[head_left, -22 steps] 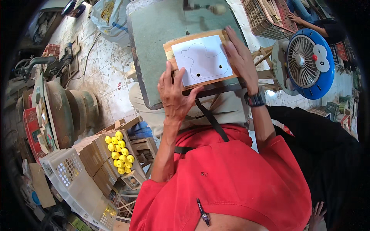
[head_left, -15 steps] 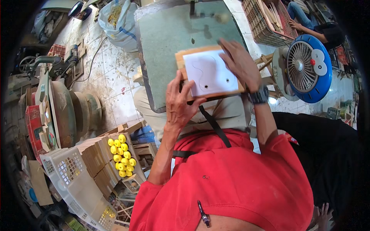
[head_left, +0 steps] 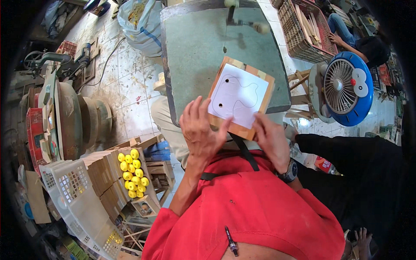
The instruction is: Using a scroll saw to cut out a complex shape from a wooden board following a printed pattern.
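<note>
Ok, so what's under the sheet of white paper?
A wooden board is under the white paper; bare wood shows as a border past the sheet's edges. The board's middle is covered by the paper, so most of its face can't be seen.

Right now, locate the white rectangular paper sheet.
In the head view, above and right of centre, the sheet lies on the brown wooden board, its near end between left hand and right hand.

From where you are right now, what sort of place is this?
Probably a woodworking shop: a wooden board topped with paper bearing a drawn outline, a crate holding wood strips, and stacked wooden pieces nearby.
</note>
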Motion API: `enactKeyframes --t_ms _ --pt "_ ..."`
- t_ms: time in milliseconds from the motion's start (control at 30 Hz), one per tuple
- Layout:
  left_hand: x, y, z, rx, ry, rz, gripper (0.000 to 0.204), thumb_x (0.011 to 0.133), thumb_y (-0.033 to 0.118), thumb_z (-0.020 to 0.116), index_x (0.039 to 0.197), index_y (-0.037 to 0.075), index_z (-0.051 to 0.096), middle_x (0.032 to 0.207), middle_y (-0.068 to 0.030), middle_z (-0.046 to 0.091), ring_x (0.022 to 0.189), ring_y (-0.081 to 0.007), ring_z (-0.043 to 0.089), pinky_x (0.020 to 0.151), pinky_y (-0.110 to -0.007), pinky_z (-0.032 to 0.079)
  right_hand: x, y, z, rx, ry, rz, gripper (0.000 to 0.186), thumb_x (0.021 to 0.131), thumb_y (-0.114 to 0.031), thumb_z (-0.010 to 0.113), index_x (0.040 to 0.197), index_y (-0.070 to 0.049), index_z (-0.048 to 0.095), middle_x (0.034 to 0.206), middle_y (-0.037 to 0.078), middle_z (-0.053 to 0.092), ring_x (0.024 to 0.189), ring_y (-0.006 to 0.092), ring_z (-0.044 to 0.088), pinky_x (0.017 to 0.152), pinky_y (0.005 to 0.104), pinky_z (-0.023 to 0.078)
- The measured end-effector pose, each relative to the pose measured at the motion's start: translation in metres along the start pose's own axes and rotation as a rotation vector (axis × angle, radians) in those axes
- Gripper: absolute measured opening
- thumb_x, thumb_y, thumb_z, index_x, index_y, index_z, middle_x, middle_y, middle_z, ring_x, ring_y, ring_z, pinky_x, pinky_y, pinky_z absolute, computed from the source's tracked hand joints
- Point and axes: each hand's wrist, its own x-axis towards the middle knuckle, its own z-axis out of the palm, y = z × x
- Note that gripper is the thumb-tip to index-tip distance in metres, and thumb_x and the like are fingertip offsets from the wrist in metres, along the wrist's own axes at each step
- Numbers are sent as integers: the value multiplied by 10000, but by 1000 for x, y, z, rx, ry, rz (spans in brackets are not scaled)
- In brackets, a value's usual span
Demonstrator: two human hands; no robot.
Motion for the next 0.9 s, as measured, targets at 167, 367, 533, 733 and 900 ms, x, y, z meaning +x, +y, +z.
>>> enactKeyframes --t_ms 167,367,533,733,900 --pt "-14 -13 11 89 -166 54 1221 685 747 731 1566 44 264 1600 -347 157 1473 -568 124 1153 -645 203 5 2 14 -103 -62 -376 281 898 -89 696 1173 -47 655 696 157 654 579 284 666 563 371 507" --pt "36 -35 23 -92 -279 326 1389 589 776 773 1562 -30 196 1620 -340 69 1486 -573 13 1178 -667 133 67 29 -12 -219 276 -414 498 811 -226 798 1258 -76 640 1294 179 599 1198 387 563 920 436 485" --pt "60 -45 29 -123 -266 371 1334 569 749 801 1508 -66 317 1612 -321 162 1494 -544 78 1215 -587 150 79 33 11 -494 137 -486 889 752 -687 702 1439 -145 544 1590 105 374 1483 459 221 1121 667 209" --pt "82 -65 21 -110 -299 524 1179 629 724 791 1476 -8 421 1614 -232 266 1490 -531 131 1219 -566 201 97 30 -4 -508 -60 -573 1079 639 -768 726 1519 -208 451 1626 76 325 1519 454 128 1121 738 139" --pt "104 -73 18 -90 -375 533 1150 631 724 789 1489 48 428 1601 -156 330 1484 -496 195 1204 -552 268 119 27 -1 -498 -57 -578 1041 647 -708 763 1505 -199 467 1622 73 331 1514 451 146 1125 737 162"
